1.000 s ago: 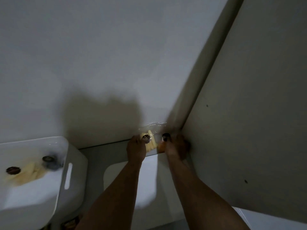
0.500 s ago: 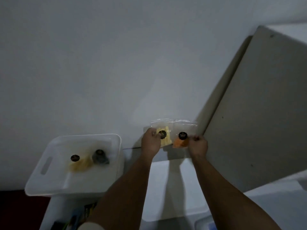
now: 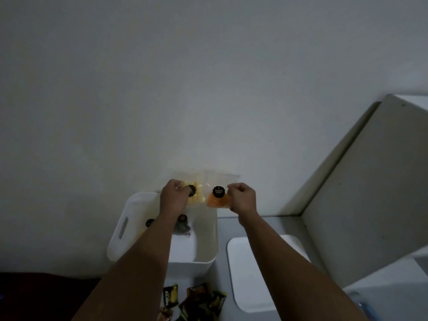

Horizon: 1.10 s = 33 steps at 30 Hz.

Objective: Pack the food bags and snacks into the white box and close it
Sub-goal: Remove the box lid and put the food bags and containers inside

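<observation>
My left hand (image 3: 173,196) grips a clear bag of yellow food (image 3: 197,197) with a black round label. My right hand (image 3: 243,198) grips a clear bag of orange food (image 3: 216,200), also with a black label. Both bags hang side by side over the far edge of the open white box (image 3: 120,230). Inside the box lie a yellowish bag (image 3: 148,224) and a dark bag (image 3: 183,225), partly hidden by my left forearm. The white lid (image 3: 250,274) lies flat to the right of the box.
Several dark snack packets (image 3: 199,302) lie on the grey surface in front of the box. A tall grey panel (image 3: 361,205) stands at the right, the white wall is behind. A dark red area (image 3: 41,295) shows at lower left.
Both hands carried the two bags leftwards from the corner by the grey panel to above the white box. The view has swung, so the box now sits under the hands.
</observation>
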Available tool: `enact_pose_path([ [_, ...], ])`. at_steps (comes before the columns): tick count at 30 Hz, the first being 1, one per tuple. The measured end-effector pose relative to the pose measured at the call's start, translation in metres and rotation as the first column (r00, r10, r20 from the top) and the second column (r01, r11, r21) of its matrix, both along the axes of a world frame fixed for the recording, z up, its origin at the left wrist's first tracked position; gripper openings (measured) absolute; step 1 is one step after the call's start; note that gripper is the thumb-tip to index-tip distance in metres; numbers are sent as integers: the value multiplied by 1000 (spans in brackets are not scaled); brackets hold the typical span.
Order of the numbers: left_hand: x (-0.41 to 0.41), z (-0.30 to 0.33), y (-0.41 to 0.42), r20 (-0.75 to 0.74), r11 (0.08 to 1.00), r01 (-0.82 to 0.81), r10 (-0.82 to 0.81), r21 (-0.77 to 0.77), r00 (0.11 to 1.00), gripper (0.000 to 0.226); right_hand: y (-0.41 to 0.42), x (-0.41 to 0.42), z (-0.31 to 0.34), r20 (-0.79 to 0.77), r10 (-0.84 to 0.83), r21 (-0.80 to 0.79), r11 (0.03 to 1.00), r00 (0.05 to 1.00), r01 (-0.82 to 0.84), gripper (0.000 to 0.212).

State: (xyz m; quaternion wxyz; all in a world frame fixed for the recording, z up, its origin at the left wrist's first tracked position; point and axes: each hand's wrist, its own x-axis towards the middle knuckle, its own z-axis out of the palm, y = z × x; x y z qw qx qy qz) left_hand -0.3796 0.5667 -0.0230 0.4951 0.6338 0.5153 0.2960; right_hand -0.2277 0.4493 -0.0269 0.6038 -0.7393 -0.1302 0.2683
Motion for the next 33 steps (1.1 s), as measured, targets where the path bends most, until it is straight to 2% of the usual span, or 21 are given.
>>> enact_pose_path([
  [8, -65, -71, 38, -82, 977, -55, 38, -205, 996, 30, 53, -68, -57, -52, 102, -242, 964, 993, -112, 27],
  [12, -66, -114, 44, -113, 953, -37, 3, -300, 994, 30, 63, -77, -103, -72, 81, -370, 923, 994, -102, 12],
  [14, -62, -132, 47, -122, 939, -14, -30, -344, 992, 30, 67, -77, -130, -75, 87, -425, 898, 993, -111, 11],
  [18, -55, -161, 53, -180, 914, 6, -87, -407, 980, 23, 73, -79, -150, -130, 100, -472, 869, 986, -150, 34],
  [22, -52, -179, 57, -270, 921, 42, -157, -387, 950, 23, 81, -82, -156, -154, 119, -537, 823, 981, -184, 52],
  [28, -54, -177, 55, -274, 921, -48, -65, -387, 960, 9, 82, -86, -150, -137, 121, -600, 780, 983, -180, 73],
  [29, -56, -174, 55, -280, 924, -56, -57, -378, 958, 14, 80, -87, -146, -147, 119, -597, 781, 982, -184, 77],
  [31, -59, -166, 54, -312, 937, -50, -64, -345, 948, 42, 77, -90, -137, -169, 119, -575, 794, 978, -196, 81],
  [33, -63, -154, 51, -336, 955, -39, -65, -294, 940, 54, 71, -92, -127, -169, 150, -565, 795, 974, -221, 82],
])
